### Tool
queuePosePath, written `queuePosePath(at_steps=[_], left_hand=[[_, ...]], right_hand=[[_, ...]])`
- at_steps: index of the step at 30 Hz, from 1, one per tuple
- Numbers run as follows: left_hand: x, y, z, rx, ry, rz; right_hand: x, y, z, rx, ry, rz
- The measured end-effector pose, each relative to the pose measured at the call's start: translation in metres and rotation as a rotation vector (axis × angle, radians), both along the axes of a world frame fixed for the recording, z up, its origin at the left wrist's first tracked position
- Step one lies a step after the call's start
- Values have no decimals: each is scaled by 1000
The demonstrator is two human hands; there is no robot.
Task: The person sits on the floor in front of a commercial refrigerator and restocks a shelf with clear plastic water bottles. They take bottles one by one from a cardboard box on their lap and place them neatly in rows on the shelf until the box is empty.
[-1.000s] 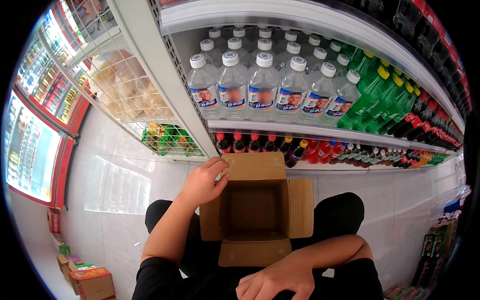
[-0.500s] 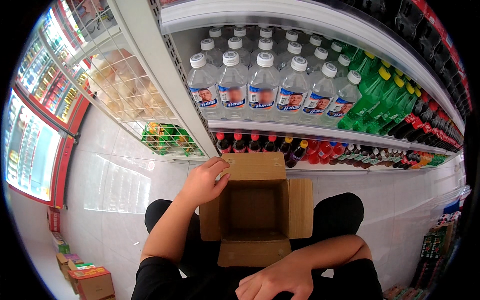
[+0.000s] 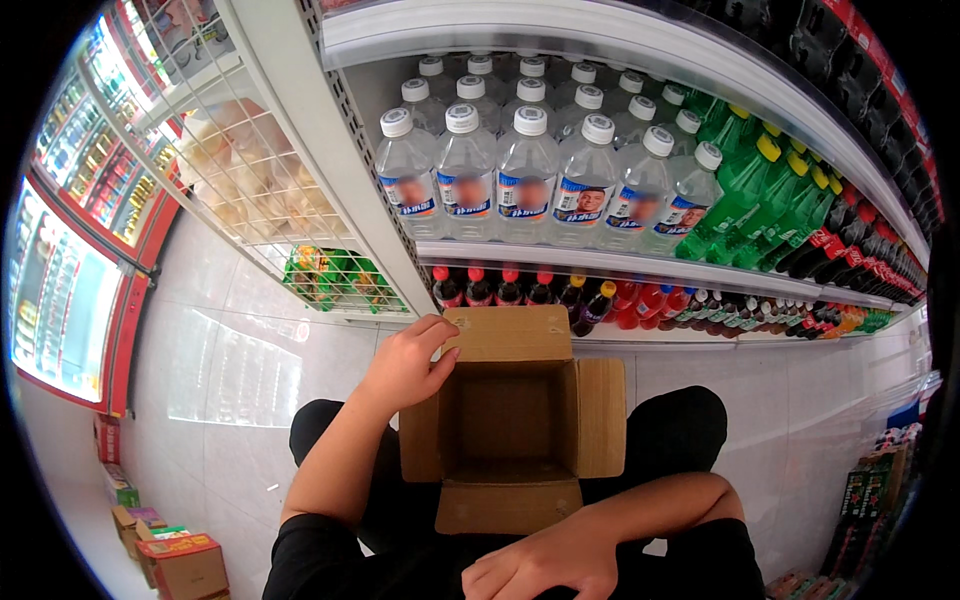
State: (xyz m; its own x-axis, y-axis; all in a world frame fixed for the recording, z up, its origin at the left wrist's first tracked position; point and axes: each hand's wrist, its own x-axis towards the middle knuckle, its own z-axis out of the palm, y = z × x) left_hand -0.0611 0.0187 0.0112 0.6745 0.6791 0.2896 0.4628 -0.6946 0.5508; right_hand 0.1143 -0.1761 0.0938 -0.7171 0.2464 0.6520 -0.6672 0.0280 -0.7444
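Note:
An open cardboard box (image 3: 508, 510) stands between my knees, its flaps folded outward and its inside bare down to the bottom. My left hand (image 3: 412, 362) grips the far left corner, with fingers bent over the far flap and the thumb by the rim. Close to my body, my right hand (image 3: 545, 568) rests low over my lap, just nearer than the box's near flap and apart from it. The lower edge of the picture cuts off its fingertips, so I cannot see whether it holds anything.
Ahead, a shelf holds rows of clear white-capped bottles (image 3: 525, 165) and green bottles (image 3: 745, 205). Dark and red drinks (image 3: 510, 288) line the shelf below. A wire rack (image 3: 250, 180) and red-framed coolers (image 3: 70, 290) stand left. Cartons (image 3: 180, 565) sit on the floor.
My right hand has shifted slightly to the left over my lap. The left hand and the box stay in place.

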Motion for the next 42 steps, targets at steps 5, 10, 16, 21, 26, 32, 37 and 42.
queuePosePath(at_steps=[5,10,16,21,26,32,37,42], left_hand=[[-1,2,-3,39,-17,-8],[-3,1,-1,28,9,1],[-2,-1,5,-22,16,-1],[-7,1,3,3,16,4],[-4,1,3,-26,53,-24],[-4,0,-5,-60,54,-73],[-3,2,-7,-76,58,-94],[-4,-1,-8,-76,85,-93]], right_hand=[[-6,-2,5,3,59,-97],[0,1,-5,-22,40,56],[12,14,-4,110,-20,109],[51,37,-17,-91,-225,-395],[93,76,-39,239,-621,-1570],[136,111,-17,652,-869,-2262],[162,150,24,963,-1060,-2312],[151,170,34,853,-1392,-2326]])
